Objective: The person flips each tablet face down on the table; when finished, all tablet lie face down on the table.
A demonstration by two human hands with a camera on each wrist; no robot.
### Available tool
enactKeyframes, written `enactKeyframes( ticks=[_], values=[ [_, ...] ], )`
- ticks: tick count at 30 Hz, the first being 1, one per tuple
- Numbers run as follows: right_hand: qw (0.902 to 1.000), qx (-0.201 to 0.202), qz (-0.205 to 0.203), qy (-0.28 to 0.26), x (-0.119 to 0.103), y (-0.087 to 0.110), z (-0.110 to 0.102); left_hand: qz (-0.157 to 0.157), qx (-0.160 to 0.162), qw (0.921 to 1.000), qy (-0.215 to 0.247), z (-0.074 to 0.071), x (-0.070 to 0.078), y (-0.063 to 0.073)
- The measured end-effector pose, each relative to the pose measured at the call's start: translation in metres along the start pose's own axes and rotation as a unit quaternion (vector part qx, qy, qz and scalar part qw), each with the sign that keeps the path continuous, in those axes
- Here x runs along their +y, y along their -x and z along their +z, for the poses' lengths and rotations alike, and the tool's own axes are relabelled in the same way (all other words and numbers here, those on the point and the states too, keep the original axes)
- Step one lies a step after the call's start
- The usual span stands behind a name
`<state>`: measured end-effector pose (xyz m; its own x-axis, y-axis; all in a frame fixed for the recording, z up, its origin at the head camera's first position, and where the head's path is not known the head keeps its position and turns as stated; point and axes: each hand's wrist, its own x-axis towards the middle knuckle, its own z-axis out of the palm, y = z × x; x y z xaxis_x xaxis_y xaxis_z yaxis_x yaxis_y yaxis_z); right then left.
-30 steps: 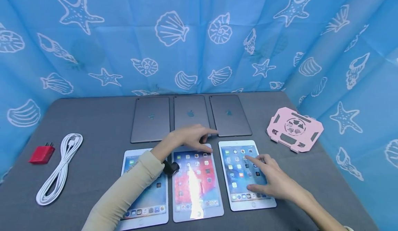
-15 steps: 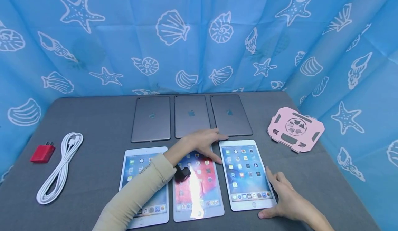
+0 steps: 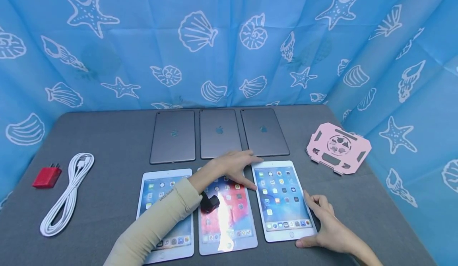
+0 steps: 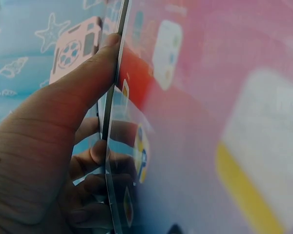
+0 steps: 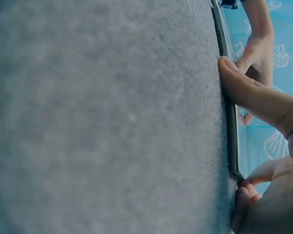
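Note:
On the grey cloth lies a white-framed tablet [image 3: 284,202], its lit screen facing up, the rightmost of three in the front row. My left hand [image 3: 236,166] grips its upper left corner, thumb against the left side and index finger at the top edge. At the lower right corner my right hand [image 3: 327,226] holds it, fingers along the right side and thumb at the bottom edge. In the right wrist view, the right thumb [image 5: 244,85] meets the thin tablet edge [image 5: 231,141]. A middle tablet [image 3: 232,214] lies under my left wrist. My sleeve partly hides the left tablet [image 3: 179,252].
Three dark tablets lie face down behind, a left one [image 3: 173,138], a middle one [image 3: 220,134] and a right one [image 3: 264,133]. A pink bracket-like stand [image 3: 338,148] lies right. A red plug [image 3: 47,177] and coiled white cable [image 3: 68,198] lie left. A blue curtain [image 3: 143,39] hangs behind.
My right hand has left the tablet's screen for its lower right corner. My left hand has shifted right, from above the middle tablet to the right tablet's upper left corner.

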<state>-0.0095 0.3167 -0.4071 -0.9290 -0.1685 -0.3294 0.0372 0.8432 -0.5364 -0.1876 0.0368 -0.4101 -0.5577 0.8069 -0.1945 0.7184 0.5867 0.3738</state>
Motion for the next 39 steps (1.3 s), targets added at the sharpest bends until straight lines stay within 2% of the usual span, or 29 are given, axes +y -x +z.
enactKeyframes(
  ticks=[8,13,16,21,28,34,39],
  values=[
    [0.9994,0.023,-0.010,-0.023,0.003,0.003,0.004,0.003,0.007,0.9999,-0.008,0.002,0.000,-0.001],
    [0.9957,0.052,-0.039,-0.067,0.007,0.006,0.005,0.003,0.013,0.9999,-0.005,0.002,0.000,-0.001],
    [0.9874,0.058,-0.076,-0.126,0.006,0.009,0.002,0.005,0.030,0.9995,0.003,0.003,-0.002,-0.002],
    [0.9665,0.043,-0.134,-0.215,-0.004,0.012,-0.006,0.015,0.062,0.9979,0.015,0.007,-0.003,-0.003],
    [0.9667,0.076,-0.161,-0.184,-0.023,0.020,-0.010,0.028,0.079,0.9963,0.022,0.009,0.001,-0.006],
    [0.9616,0.098,-0.191,-0.171,-0.036,0.022,-0.008,0.046,0.089,0.9950,-0.005,0.013,0.013,-0.009],
    [0.9561,0.101,-0.219,-0.166,-0.050,0.021,-0.005,0.046,0.104,0.9935,0.007,0.017,0.019,-0.012]
  ],
)
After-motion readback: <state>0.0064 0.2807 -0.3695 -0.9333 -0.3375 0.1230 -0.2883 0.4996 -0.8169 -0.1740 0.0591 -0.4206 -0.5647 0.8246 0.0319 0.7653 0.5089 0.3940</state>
